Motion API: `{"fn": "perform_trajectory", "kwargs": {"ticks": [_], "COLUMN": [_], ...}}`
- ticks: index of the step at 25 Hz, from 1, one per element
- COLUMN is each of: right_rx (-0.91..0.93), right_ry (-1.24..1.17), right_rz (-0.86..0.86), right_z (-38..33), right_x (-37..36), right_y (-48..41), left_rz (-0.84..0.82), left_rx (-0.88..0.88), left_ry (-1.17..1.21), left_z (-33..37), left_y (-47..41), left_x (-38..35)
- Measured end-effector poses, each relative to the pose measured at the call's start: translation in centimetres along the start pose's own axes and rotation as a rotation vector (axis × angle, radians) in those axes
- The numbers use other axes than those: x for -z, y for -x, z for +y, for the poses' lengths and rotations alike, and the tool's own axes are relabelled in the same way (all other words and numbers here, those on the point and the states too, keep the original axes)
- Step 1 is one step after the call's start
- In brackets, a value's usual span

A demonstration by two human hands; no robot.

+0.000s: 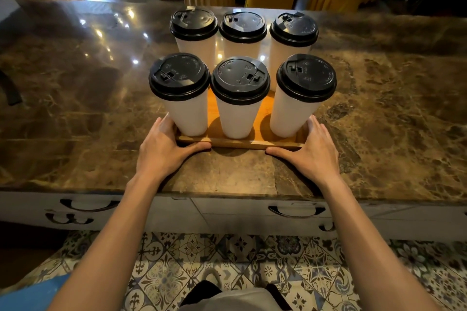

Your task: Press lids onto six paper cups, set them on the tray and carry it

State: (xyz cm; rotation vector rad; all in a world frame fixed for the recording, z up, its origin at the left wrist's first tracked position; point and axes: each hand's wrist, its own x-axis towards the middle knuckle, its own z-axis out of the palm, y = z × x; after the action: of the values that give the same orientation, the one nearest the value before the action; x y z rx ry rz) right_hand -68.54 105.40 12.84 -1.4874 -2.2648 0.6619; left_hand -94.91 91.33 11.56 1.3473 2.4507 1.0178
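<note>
While six lidded white paper cups (237, 116) stand in two rows of three on a wooden tray (240, 144) on the marble counter (75, 121), both bare forearms reach straight forward. The left hand (161, 149) lies at the tray's 7 o'clock corner and the right hand (313, 151) at its 5 o'clock corner, well apart. Each has its fingers straight along a side and its thumb flat against the near rim, touching without curling round.

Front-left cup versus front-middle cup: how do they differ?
The front-left cup has its lid's sip opening toward the left; the front-middle cup has it toward the right. The front-left cup looks tilted leftward in this wide view; the front-middle cup looks upright. Both are white, black-lidded, and stand on the tray.
</note>
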Motion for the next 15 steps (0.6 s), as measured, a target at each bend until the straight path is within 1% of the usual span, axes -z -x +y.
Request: {"fn": "perform_trajectory", "kwargs": {"ticks": [8, 11, 13, 15], "right_rx": [0.020, 0.068, 0.114, 0.115], "right_ry": [0.010, 0.006, -0.047, -0.208], "right_rz": [0.004, -0.008, -0.054, -0.109], "right_z": [0.3, 0.4, -0.2, 0.4], "right_x": [0.0, 0.1, 0.1, 1.7], "right_y": [-0.3, -0.4, -0.6, -0.7], "left_rz": [-0.012, -0.037, -0.031, 0.033], "left_rx": [0.010, 0.006, 0.026, 0.021], "left_ry": [0.023, 0.020, 0.119, 0.279], "left_z": [-0.5, -0.5, -0.2, 0.0], "left_y": [-0.3, 0.3, -0.4, -0.1], "left_x": [-0.3, -0.2, 0.4, 1.0]}}
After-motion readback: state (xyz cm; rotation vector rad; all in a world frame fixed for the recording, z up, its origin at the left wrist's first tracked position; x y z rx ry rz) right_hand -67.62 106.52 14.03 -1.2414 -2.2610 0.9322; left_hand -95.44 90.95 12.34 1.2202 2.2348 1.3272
